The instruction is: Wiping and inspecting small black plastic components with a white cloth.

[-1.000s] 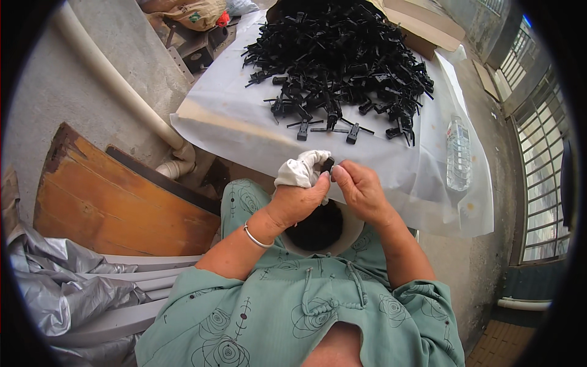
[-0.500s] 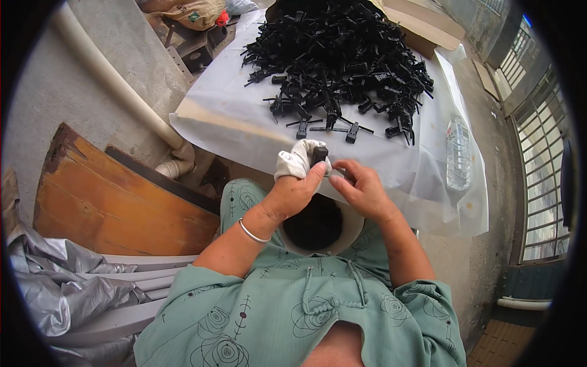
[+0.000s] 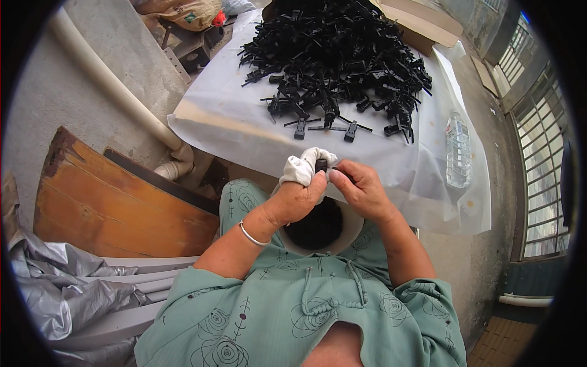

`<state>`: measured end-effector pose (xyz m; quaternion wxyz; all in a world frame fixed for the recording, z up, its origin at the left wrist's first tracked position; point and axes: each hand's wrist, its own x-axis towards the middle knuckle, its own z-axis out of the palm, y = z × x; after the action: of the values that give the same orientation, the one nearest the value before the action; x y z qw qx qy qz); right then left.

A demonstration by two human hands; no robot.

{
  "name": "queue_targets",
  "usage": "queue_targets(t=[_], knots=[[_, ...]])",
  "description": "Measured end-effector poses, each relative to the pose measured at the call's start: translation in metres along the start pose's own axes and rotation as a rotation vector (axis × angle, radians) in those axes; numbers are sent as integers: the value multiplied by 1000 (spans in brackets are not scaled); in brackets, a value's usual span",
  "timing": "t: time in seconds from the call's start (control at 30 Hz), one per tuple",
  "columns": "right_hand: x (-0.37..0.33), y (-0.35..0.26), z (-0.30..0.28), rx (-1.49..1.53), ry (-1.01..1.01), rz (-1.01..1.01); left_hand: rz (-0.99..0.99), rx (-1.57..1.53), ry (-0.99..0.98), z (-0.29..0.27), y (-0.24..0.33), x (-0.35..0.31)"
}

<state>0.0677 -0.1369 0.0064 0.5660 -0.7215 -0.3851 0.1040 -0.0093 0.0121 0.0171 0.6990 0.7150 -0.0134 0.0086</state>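
My left hand (image 3: 298, 197), with white cloth (image 3: 299, 170) wrapped around its fingers, is closed on a small black plastic part (image 3: 321, 165). Close against it, my right hand (image 3: 367, 192) is pinched around a slim dark piece (image 3: 347, 175); its kind is mostly hidden by the fingers. Both hands meet just off the table's front edge, above a pale bucket (image 3: 350, 231) with dark contents between my knees. Beyond them on the table lies a large heap of black plastic parts (image 3: 336, 67) with thin arms. Several lie at its near edge, including one black part (image 3: 350, 131).
White plastic sheeting (image 3: 226, 116) covers the table. A clear bottle (image 3: 457, 150) is at its right side, a cardboard box (image 3: 422, 24) behind the heap. To the left are a curved wooden board (image 3: 116, 199), a pale pipe (image 3: 116, 85) and silver sheeting (image 3: 67, 287).
My hands have drawn closer together, the left shifting slightly right. The black part in the left hand sits a little lower and deeper in the white cloth.
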Motion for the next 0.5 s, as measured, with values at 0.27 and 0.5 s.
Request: queue_targets(t=[0.27, 0.5], knots=[[-2, 9, 11, 36, -97, 165, 243, 487, 180, 12, -15, 0], [25, 28, -17, -655, 166, -79, 402, 1029, 106, -14, -7, 3]])
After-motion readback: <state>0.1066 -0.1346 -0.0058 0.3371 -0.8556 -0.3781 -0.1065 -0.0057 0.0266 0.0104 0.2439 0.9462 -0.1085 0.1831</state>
